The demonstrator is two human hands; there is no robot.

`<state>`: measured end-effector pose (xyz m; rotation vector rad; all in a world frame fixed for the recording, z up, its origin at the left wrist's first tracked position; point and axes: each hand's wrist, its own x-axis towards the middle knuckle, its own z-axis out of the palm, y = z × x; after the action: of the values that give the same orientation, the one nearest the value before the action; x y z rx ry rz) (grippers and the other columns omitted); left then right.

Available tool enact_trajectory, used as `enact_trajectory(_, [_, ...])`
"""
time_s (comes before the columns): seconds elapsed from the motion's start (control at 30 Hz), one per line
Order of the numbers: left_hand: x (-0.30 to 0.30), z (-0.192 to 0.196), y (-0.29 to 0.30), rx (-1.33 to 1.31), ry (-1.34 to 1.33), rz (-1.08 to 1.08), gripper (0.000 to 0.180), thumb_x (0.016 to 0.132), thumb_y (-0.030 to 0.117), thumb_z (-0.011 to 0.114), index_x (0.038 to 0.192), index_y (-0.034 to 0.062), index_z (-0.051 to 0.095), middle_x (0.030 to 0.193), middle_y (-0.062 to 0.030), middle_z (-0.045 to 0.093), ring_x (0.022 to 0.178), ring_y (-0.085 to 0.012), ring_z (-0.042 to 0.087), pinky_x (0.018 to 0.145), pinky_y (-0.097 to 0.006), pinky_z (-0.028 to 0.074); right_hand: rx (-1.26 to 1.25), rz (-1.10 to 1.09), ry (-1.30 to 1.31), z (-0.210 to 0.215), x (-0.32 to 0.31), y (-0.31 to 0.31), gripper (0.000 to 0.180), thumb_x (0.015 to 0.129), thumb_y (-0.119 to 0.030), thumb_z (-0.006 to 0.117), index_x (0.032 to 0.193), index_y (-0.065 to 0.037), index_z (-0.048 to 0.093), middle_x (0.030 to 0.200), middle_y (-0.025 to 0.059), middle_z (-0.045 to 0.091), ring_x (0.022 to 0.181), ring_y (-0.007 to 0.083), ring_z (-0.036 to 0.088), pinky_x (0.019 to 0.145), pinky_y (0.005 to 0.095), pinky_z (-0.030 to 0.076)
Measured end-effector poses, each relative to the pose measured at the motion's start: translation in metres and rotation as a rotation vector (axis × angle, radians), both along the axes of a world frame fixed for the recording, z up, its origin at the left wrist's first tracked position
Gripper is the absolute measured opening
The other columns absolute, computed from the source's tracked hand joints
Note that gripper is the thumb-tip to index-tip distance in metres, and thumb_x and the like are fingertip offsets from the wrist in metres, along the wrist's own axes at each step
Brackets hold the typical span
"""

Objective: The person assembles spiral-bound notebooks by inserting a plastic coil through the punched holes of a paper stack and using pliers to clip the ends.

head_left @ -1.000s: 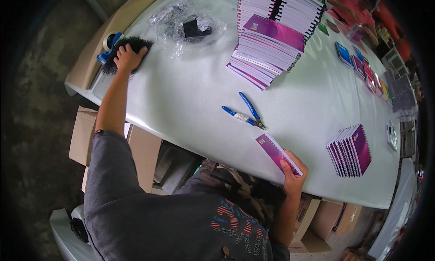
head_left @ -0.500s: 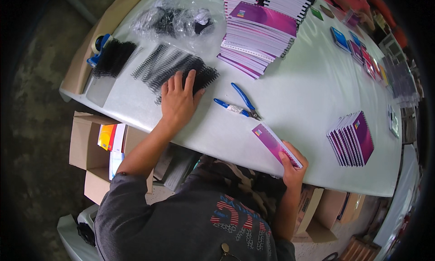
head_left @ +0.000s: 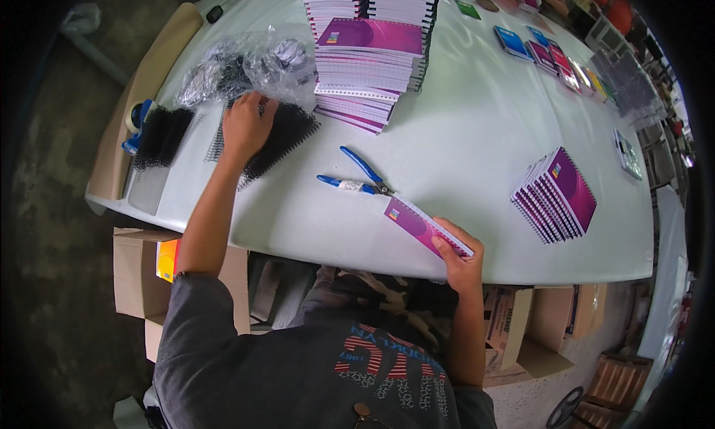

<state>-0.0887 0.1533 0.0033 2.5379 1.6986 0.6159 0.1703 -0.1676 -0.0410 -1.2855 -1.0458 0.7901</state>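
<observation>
My left hand (head_left: 246, 125) rests on a pile of black spiral binding coils (head_left: 275, 138) on the white table (head_left: 477, 146), fingers curled over them near a clear plastic bag (head_left: 246, 64) that holds more coils. My right hand (head_left: 456, 252) grips a thin purple-covered notebook (head_left: 424, 226) at the table's near edge. Blue-handled pliers (head_left: 356, 177) lie between the two hands, just left of the notebook's far end.
A tall stack of purple notebooks (head_left: 369, 49) stands at the back. A fanned stack of bound notebooks (head_left: 557, 196) lies at the right. More black coils (head_left: 160, 135) and a tape roll (head_left: 136, 120) sit at the left edge. Cardboard boxes (head_left: 138, 269) stand under the table.
My left hand has moved from the far left edge toward the middle and now lies on the coils by the plastic bag. The right hand still holds the notebook.
</observation>
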Motion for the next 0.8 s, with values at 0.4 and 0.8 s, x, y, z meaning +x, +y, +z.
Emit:
enact_trajectory(0.4, [0.001,-0.060,0.171,-0.057,-0.130,0.346,0.073,0.073,0.032,0.062,0.138,0.0143,0.033,0.140,-0.0145,0.037,0.129,-0.0395,0.031,0.104,-0.050,0.029,-0.058,-0.017,0.109,0.004,0.003,0.002,0.028,0.084,-0.001,0.061,0.112,0.004,0.061,0.104,0.0095,0.065,0.093,0.0120,0.058,0.085,0.0248,0.045])
enact_trajectory(0.8, [0.005,0.021,0.136,0.576,-0.540,0.148,0.038,0.082,0.020,0.059,0.118,0.0066,0.055,0.121,-0.0189,0.054,0.114,-0.0342,0.051,0.095,-0.041,0.040,-0.123,-0.019,0.115,0.006,0.008,0.003,0.029,0.084,-0.003,0.062,0.112,0.003,0.061,0.105,0.0088,0.065,0.094,0.0116,0.058,0.085,0.0244,0.045])
